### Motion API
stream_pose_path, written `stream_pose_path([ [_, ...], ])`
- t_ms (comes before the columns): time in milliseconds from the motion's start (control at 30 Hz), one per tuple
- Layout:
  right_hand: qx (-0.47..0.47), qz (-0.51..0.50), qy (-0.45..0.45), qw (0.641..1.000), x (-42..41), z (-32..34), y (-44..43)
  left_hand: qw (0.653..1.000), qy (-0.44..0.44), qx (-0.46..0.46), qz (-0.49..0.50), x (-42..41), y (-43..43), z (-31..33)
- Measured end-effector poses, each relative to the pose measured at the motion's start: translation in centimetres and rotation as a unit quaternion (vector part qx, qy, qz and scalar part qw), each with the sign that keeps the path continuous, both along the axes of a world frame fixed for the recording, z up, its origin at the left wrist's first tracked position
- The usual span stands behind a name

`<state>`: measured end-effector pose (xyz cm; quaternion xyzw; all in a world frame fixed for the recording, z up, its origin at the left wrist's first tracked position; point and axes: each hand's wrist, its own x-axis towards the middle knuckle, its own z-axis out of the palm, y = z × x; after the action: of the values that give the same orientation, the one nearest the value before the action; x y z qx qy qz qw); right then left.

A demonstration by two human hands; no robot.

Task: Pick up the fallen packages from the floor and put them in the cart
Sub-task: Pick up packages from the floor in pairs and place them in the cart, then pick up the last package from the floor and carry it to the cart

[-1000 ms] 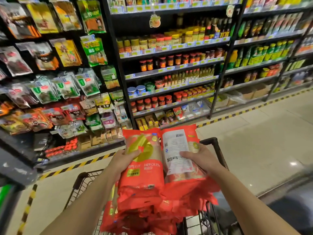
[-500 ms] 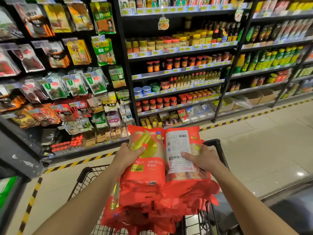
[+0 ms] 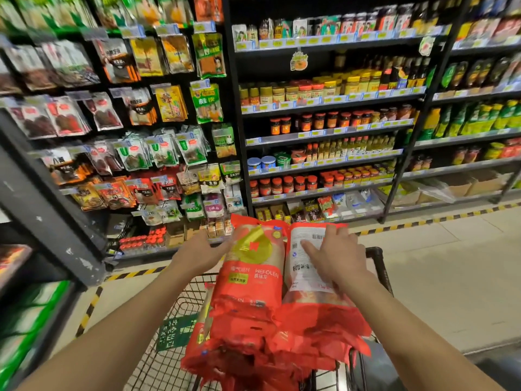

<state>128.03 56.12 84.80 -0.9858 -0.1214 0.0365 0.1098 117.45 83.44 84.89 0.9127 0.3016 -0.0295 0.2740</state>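
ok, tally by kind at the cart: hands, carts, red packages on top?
Hands: 2, left hand and right hand
Shopping cart: 1
Red packages on top: 2, logo-side package and label-side package
Total: 5. Those underneath can't be counted.

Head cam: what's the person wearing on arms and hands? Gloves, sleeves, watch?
Left hand and right hand are bare: no gloves, no rings or watch visible. Both arms are uncovered up to the frame edge, with no sleeves, straps or markings in view.
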Motion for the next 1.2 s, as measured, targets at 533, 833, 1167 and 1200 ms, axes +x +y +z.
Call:
stream_pose_path([
  [533,-0.032,0.358,-0.084,0.93,-16.6,6.4,19.1,0.934,0.095,0.251,0.238,-31.1,7.9,7.6],
  [833,-0.027,0.557,-0.104,0.824,-43.4,7.3,25.8,0.866,0.143,0.2,0.435,-62.3,2.4,7.6],
  [1167,-0.033,0.773,-0.089,0.627,-79.2,6.2,23.2,0.709,0.176,0.128,0.67,-94.4,-16.4,5.0],
  [1200,-0.029,0.793,-0.091,0.602,-82.6,6.1,22.3,0.688,0.177,0.127,0.692,-96.9,-18.9,4.8],
])
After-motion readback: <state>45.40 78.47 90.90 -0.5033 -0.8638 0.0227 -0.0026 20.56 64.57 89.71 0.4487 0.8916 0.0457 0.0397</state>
